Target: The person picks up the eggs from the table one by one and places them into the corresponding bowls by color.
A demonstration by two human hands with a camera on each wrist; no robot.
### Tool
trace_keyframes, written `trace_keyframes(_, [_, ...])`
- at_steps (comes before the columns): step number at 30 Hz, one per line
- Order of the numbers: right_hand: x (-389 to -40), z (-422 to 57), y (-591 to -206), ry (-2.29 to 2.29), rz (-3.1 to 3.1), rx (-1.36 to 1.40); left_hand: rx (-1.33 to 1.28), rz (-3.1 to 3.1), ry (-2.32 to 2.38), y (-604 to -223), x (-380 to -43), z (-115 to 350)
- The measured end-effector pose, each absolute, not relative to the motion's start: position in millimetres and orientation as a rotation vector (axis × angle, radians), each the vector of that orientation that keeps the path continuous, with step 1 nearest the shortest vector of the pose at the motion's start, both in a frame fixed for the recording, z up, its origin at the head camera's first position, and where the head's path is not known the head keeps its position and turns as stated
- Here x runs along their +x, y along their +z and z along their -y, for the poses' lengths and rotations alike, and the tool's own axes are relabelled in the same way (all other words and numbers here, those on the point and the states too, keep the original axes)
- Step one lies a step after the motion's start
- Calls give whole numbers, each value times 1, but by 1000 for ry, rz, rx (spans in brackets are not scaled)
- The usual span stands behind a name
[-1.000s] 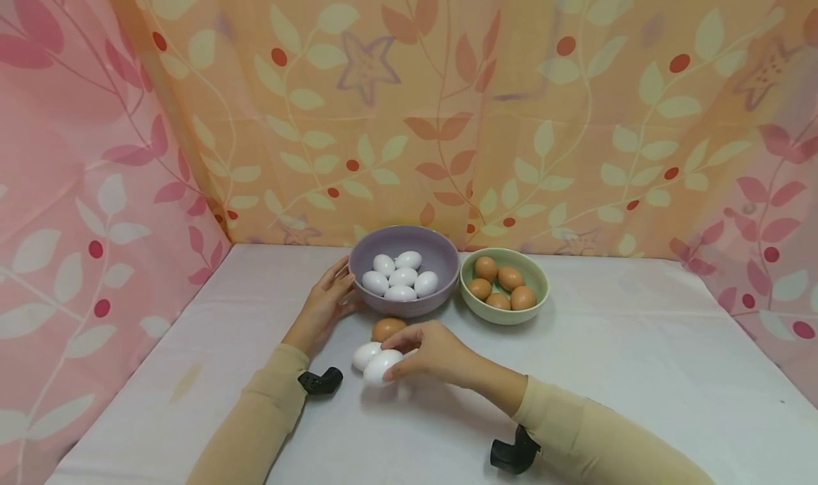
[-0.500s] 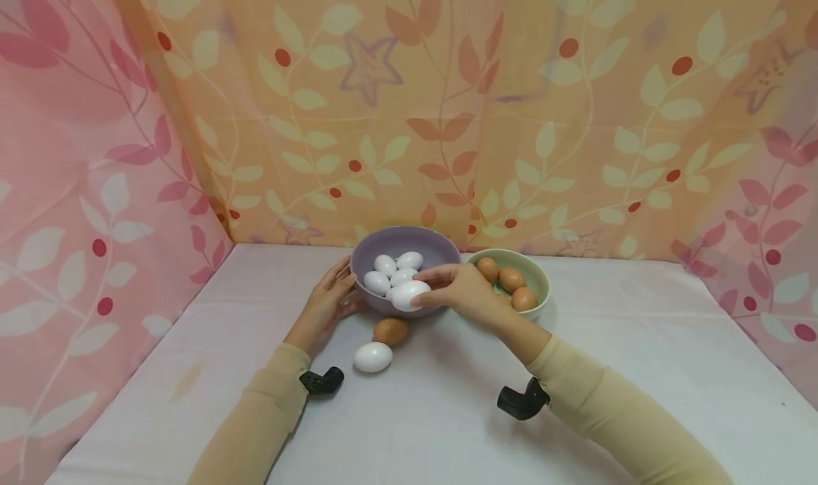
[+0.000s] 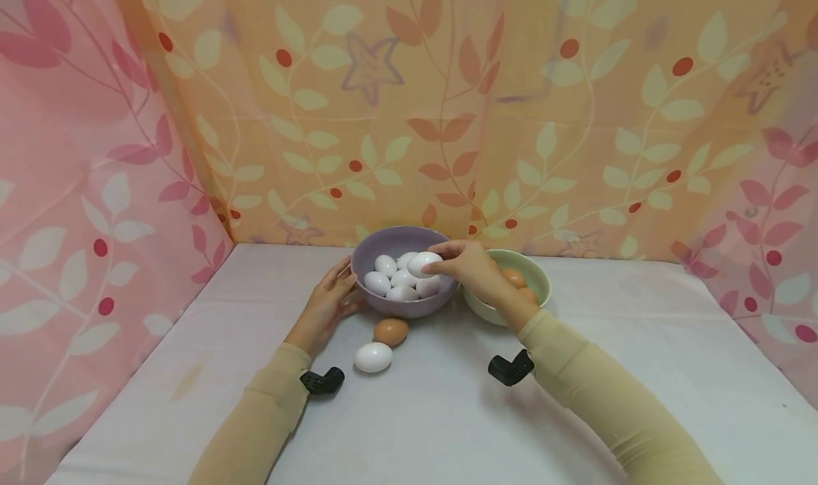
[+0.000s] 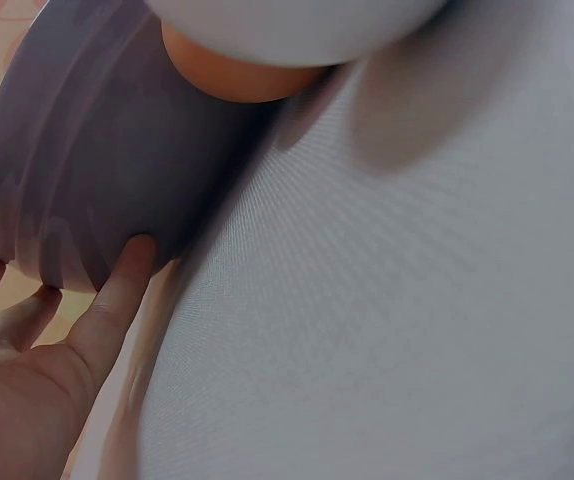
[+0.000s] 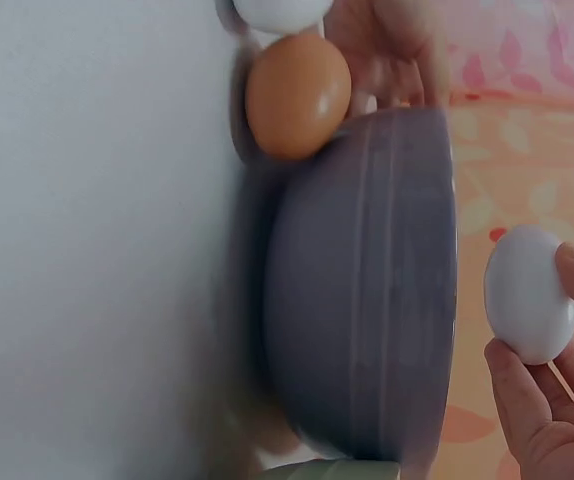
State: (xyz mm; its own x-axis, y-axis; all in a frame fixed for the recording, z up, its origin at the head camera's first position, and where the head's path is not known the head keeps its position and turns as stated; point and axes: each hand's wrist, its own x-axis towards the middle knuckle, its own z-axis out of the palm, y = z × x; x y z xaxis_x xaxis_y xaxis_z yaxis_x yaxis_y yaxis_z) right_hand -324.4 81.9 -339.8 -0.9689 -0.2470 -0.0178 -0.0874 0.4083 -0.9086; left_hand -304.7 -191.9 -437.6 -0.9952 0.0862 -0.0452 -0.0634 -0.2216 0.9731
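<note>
My right hand (image 3: pixel 469 266) pinches a white egg (image 3: pixel 424 264) between thumb and fingertips, above the purple bowl (image 3: pixel 373 247). In the right wrist view that egg (image 5: pixel 532 293) is beyond the bowl's rim, apart from it. Several white eggs (image 3: pixel 377 283) lie in the bowl. Against the bowl's left side rests my left hand (image 3: pixel 324 302); in the left wrist view its fairly straight fingers (image 4: pixel 117 295) touch the outer wall. On the table in front of the bowl lie a brown egg (image 3: pixel 390 331) and, nearer, a white egg (image 3: pixel 373 358).
Right of the purple bowl stands a smaller green bowl (image 3: pixel 539 280) with brown eggs (image 3: pixel 513 278), partly covered by my right wrist. A white cloth (image 3: pixel 434 428) covers the table. Patterned curtains (image 3: pixel 307 130) rise behind it and at both sides.
My right hand has lifted one of two white eggs off the table and carried it forward over the purple bowl. The left hand stays at the bowl's side.
</note>
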Motion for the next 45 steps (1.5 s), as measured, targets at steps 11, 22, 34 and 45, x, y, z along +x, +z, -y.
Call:
trace_keyframes(11, [-348,-80,-343,-1563,-2535,-240,23,-1891,2399,-438,-306,192])
trace_keyframes(22, [-368,-77,-353,-1434,-2678,-246,8,-1880,2398,-439,-306,192])
trace_keyframes(34, [-380,-71,-361,-1402,-2730,-249,27,-1888,2400,-438,-306,192])
trace_keyframes(45, [-382,-62,-365,-1293,-2831,-255,33,-1881,2397,-439,-306,193])
